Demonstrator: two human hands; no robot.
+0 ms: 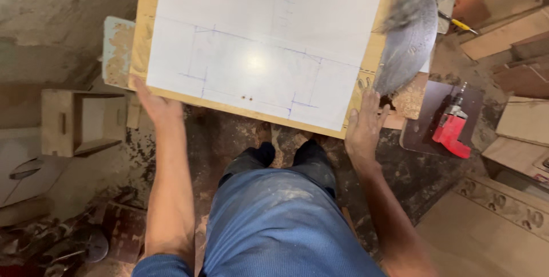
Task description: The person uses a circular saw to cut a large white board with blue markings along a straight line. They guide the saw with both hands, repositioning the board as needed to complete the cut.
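A white-faced wooden board marked with blue pencil lines fills the upper middle of the frame, and both hands hold its near edge. The left hand grips the lower left corner with its fingers curled under the board and hidden, while the right hand lies at the lower right corner with fingers stretched up along the edge. At the right of the frame a red power drill lies on a dark panel on the floor, and a yellow pencil rests at upper right.
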